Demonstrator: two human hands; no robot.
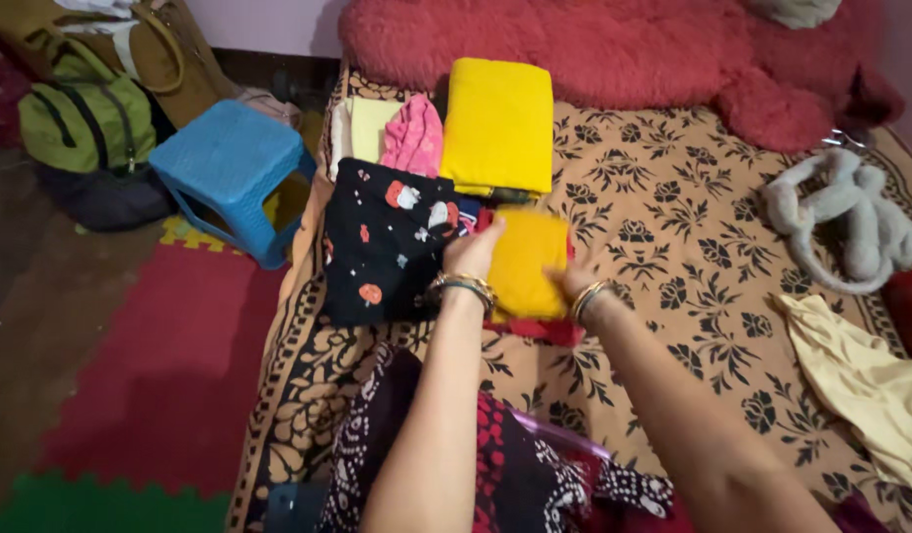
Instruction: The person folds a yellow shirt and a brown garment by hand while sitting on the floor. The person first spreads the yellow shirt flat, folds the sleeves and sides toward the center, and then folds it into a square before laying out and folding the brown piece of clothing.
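So both hands are on a small folded mustard-yellow cloth (528, 262) lying on the bed with the tan sheet printed in black flowers (673, 247). The left hand (473, 252) presses flat on the cloth's left edge, fingers together, and the right hand (574, 281) grips its right edge, though a bit of blur makes the fingers hard to read. Both wrists wear gold bangles (464, 287). Using that yellow cloth as the landmark: it sits on top of something red (545, 331) poking out below it, a folded black cloth with red and white prints (382, 242) lies touching its left side, and a bigger folded bright yellow cloth (498, 123) sits just beyond it, with a crumpled pink cloth (413, 138) left of that. Far left of it, on the floor, stands a blue plastic stool (229, 163).
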